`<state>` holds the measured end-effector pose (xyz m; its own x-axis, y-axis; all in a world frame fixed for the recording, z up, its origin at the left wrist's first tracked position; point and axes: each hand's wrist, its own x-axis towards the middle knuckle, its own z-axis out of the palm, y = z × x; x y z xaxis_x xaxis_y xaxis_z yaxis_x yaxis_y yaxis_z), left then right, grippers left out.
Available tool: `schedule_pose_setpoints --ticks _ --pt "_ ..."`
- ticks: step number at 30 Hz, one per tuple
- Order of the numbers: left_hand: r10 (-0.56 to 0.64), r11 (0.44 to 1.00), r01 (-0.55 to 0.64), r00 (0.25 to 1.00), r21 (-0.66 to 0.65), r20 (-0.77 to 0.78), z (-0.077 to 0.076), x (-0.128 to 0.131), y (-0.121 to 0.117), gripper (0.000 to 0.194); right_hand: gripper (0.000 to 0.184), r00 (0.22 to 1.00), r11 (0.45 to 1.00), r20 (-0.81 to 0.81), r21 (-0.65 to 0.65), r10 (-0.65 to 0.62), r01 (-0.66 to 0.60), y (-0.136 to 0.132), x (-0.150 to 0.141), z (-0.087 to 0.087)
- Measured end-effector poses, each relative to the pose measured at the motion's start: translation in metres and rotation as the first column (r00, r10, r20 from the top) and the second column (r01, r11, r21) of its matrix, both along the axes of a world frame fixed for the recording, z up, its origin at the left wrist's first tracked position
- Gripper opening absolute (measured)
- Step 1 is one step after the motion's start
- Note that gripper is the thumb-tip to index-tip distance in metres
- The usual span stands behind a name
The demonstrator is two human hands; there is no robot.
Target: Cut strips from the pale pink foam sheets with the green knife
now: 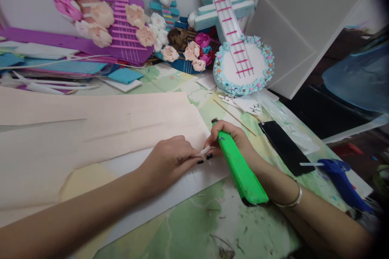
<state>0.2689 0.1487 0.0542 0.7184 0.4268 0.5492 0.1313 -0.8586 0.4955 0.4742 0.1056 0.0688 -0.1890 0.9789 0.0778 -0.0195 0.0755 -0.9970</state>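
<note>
A short, thin white stick sits above a smooth white sheet, the left hand pinching it, the right hand pinching it too while clasping 1 long bright-green plastic tool.

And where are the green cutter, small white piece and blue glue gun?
Green cutter (240,166), head view: middle of handle.
Small white piece (205,151), head view: exposed middle.
Blue glue gun (344,180), head view: body.
</note>
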Motion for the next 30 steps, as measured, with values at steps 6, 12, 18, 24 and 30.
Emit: schedule_pose_setpoints --ticks 6,12,18,24,30 --pt "-0.013 1.0 0.013 1.0 -0.02 0.023 0.002 0.001 0.001 0.015 0.038 0.999 0.999 -0.045 -0.032 0.011 -0.012 0.003 0.001 -0.005" --pt "-0.031 0.997 0.029 0.999 0.073 0.029 0.001 0.0 -0.003 0.013 0.035 0.996 0.997 0.053 0.011 0.077 -0.077 -0.001 0.007 0.003" --pt "-0.077 0.876 0.11 0.993 0.471 -0.089 -0.004 -0.001 -0.013 0.02 0.023 0.951 0.975 0.245 0.077 0.186 -0.211 -0.005 0.022 0.022" --pt "-0.063 0.829 0.129 0.988 0.544 -0.139 -0.005 0.0 -0.017 0.018 0.016 0.672 0.926 0.737 0.299 -0.07 -0.231 0.011 0.056 0.03" --pt "-0.087 0.849 0.139 0.988 0.509 -0.125 -0.007 0.0 -0.019 0.018 0.041 0.297 0.93 0.942 0.242 -0.157 -0.278 0.018 0.075 0.026"
